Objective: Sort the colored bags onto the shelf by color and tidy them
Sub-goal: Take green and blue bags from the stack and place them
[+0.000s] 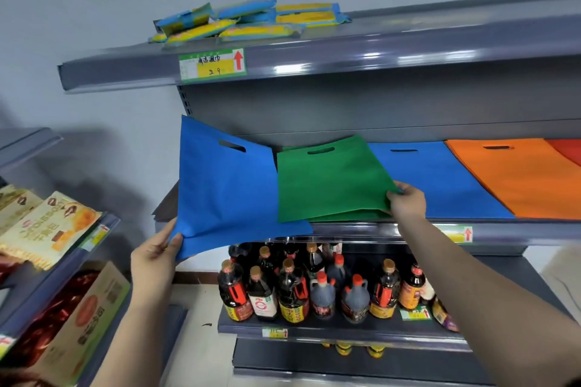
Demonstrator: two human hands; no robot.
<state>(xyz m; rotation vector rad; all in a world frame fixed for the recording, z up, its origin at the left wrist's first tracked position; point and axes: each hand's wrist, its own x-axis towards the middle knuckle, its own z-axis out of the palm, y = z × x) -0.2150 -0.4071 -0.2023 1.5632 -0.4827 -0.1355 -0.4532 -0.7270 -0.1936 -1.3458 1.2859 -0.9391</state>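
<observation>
A blue bag [226,188] hangs tilted over the left end of the middle shelf [503,232], its lower corner pinched by my left hand [155,258]. Beside it lies a green bag [330,179] on top of more green ones; my right hand [407,201] grips its right front corner. Further right on the same shelf lie another blue bag [440,179], an orange bag [518,176] and, at the frame's edge, a red bag [569,151].
Yellow-and-blue packets [248,22] lie on the top shelf [345,56]. Dark sauce bottles [314,286] stand on the shelf below my arms. A second rack at the left holds snack packs [47,226] and a cardboard box [88,317].
</observation>
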